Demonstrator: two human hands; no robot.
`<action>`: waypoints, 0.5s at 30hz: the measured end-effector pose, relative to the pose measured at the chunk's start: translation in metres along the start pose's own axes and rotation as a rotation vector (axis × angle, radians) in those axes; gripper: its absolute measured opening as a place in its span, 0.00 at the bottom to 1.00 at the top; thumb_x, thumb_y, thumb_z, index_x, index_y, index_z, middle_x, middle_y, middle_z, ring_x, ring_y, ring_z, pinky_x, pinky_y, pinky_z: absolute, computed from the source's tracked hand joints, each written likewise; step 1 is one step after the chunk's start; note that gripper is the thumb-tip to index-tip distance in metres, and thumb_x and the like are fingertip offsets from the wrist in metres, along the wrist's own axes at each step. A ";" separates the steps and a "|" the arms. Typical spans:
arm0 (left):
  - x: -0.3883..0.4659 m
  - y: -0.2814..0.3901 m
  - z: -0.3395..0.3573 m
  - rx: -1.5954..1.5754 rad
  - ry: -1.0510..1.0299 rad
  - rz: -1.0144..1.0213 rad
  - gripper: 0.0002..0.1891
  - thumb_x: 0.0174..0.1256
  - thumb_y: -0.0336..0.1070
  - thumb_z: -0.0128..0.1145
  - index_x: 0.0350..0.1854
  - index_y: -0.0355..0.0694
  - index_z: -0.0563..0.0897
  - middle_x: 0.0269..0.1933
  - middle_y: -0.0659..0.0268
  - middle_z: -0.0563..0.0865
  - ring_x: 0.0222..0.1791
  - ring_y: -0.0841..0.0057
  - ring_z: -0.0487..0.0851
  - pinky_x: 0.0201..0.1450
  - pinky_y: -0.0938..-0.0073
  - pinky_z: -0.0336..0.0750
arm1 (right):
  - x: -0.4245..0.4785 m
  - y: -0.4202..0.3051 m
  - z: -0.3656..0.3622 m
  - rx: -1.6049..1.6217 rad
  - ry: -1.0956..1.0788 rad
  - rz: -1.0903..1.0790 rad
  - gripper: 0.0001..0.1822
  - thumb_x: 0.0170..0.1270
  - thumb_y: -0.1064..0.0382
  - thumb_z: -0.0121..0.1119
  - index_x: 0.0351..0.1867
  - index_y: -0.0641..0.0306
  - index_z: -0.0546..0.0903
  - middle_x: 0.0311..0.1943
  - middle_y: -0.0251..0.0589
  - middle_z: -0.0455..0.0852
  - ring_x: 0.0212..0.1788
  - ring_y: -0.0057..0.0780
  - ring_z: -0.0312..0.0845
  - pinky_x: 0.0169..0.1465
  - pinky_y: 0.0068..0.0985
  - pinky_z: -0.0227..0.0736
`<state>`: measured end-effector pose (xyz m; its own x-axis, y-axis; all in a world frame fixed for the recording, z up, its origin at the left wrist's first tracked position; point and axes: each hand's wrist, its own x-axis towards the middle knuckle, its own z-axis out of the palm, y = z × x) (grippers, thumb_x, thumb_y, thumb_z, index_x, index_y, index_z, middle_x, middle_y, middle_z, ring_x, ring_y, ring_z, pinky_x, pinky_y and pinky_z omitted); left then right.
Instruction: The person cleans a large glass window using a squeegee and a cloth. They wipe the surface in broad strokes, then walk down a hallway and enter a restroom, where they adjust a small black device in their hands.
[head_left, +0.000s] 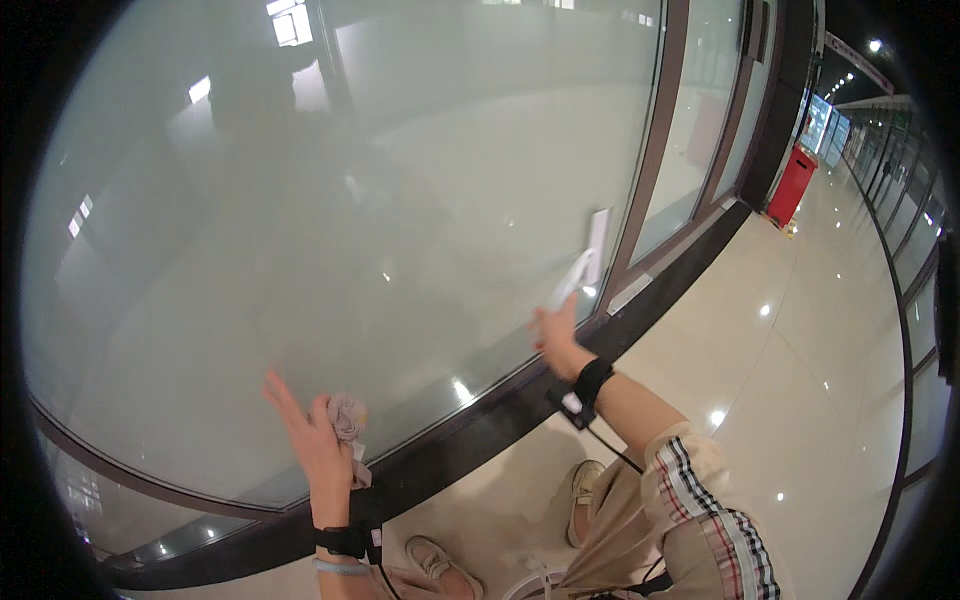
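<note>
Before me stands a large glass panel (420, 225) in a brown metal frame. My left hand (304, 427) holds a bunched, pinkish-grey cloth (347, 418) at its thumb side, near the glass; part of the cloth hangs by the wrist. My right hand (559, 334) is at the lower right of the pane, shut on a white handled tool (576, 276), blurred, which looks like a window squeegee. Its pale, narrow head (598, 247) lies at the glass beside the upright frame. Whether blade or pad meets the glass, I cannot tell.
A black sill (450, 465) runs below the glass. A white rimmed container, likely a bucket (532, 585), stands by my feet at the bottom edge. Further right are a brown door frame (652, 165), glossy floor tiles (757, 360) and a red bin-like box (792, 187) along the corridor.
</note>
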<state>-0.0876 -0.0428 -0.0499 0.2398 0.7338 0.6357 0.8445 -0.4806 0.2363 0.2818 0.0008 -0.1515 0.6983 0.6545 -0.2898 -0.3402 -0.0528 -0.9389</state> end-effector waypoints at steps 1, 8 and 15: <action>0.001 0.001 0.001 0.006 0.002 0.007 0.23 0.39 0.14 0.55 0.43 0.36 0.75 0.77 0.46 0.46 0.75 0.37 0.44 0.75 0.45 0.48 | 0.029 -0.009 -0.019 -0.002 0.063 -0.063 0.41 0.63 0.71 0.54 0.72 0.44 0.46 0.40 0.44 0.75 0.25 0.30 0.76 0.13 0.23 0.54; 0.000 0.004 0.016 0.041 0.018 -0.010 0.26 0.37 0.13 0.55 0.46 0.36 0.76 0.77 0.43 0.44 0.75 0.36 0.42 0.73 0.45 0.50 | 0.015 -0.021 -0.017 0.051 0.017 -0.133 0.42 0.62 0.72 0.52 0.74 0.51 0.46 0.40 0.43 0.77 0.25 0.27 0.74 0.19 0.26 0.64; 0.000 0.013 0.026 0.025 0.034 -0.028 0.28 0.36 0.14 0.51 0.47 0.37 0.75 0.76 0.40 0.41 0.75 0.34 0.38 0.74 0.42 0.42 | -0.083 -0.050 0.015 -0.061 -0.163 -0.518 0.45 0.63 0.73 0.52 0.77 0.57 0.39 0.36 0.43 0.77 0.21 0.25 0.70 0.23 0.27 0.71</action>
<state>-0.0642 -0.0365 -0.0658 0.1996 0.7301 0.6536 0.8625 -0.4475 0.2364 0.2315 -0.0389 -0.0777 0.6564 0.7149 0.2410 0.0624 0.2669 -0.9617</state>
